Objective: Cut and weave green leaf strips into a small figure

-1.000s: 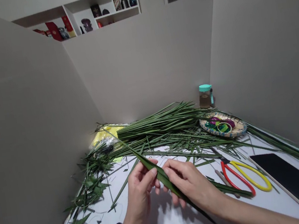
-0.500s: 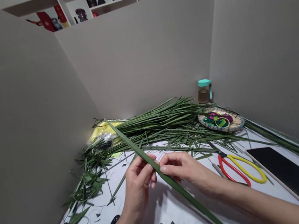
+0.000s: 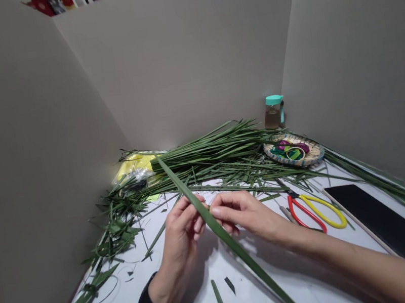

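Grip closed: the left hand (image 3: 180, 234) and right hand (image 3: 241, 213) pinch a long green leaf (image 3: 234, 253) near its middle, forearms angled inward. A second earlier the right hand lay over the leaf; now only its fingertips (image 3: 215, 212) reach it. Beyond, red-and-yellow scissors (image 3: 304, 213) lie on the table (image 3: 269, 284), then a heap of leaves (image 3: 209, 148).

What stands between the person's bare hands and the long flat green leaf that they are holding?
Nothing visible does. The long flat green leaf passes directly between the left hand and the right hand, and the fingers of both hands are on it.
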`<state>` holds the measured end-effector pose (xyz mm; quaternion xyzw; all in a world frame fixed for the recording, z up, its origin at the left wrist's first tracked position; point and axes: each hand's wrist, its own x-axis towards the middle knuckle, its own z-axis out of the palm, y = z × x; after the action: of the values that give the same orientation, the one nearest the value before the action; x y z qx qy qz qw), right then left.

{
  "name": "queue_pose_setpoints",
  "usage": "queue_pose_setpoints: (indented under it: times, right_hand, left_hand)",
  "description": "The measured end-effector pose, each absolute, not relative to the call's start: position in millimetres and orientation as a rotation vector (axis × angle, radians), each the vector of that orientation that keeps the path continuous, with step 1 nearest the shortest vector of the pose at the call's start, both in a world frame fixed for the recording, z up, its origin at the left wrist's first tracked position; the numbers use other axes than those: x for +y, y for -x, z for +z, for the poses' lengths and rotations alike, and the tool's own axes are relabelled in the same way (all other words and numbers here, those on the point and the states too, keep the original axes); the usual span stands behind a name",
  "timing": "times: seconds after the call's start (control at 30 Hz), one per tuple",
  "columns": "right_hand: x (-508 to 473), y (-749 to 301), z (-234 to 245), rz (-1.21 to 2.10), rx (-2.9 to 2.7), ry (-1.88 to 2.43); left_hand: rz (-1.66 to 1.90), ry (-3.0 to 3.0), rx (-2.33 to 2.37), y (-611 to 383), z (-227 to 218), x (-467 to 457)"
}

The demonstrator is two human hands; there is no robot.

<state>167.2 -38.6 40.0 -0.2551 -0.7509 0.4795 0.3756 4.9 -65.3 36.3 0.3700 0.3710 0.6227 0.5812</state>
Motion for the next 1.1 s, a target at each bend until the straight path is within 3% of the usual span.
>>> queue_pose_setpoints:
  times: [0.37, 0.57, 0.67, 0.73, 0.83, 0.97, 1.1]
  right_hand:
    - [-24.1, -163.5, 43.0, 0.092, -2.356, 0.175]
    - [-28.0, -160.1, 85.1, -0.464, -2.471, 0.014]
    - [-29.9, -168.8, 110.3, -0.579, -2.44, 0.146]
    - [-32.8, -177.8, 120.7, -0.573, -2.442, 0.329]
    - [-39.3, -192.2, 120.6, -0.282, -2.45, 0.631]
    - [-47.2, -204.0, 97.1, 0.204, -2.356, 0.896]
    - [-51.4, -201.1, 65.4, 0.365, -2.351, 1.034]
  left_hand:
    - [1.436, -0.8, 0.733, 3.8, 36.9, -58.2]
    - [1.405, -0.918, 0.719, 2.8, 37.7, -60.5]
    - [1.363, -0.969, 0.742, 7.2, 45.5, -62.5]
    - [1.379, -0.982, 0.767, 15.5, 55.2, -63.5]
    - [1.449, -0.99, 0.852, 35.7, 71.0, -63.8]
    - [1.566, -1.013, 1.037, 60.3, 82.1, -67.5]
    - [1.735, -1.103, 1.322, 67.3, 84.5, -83.2]
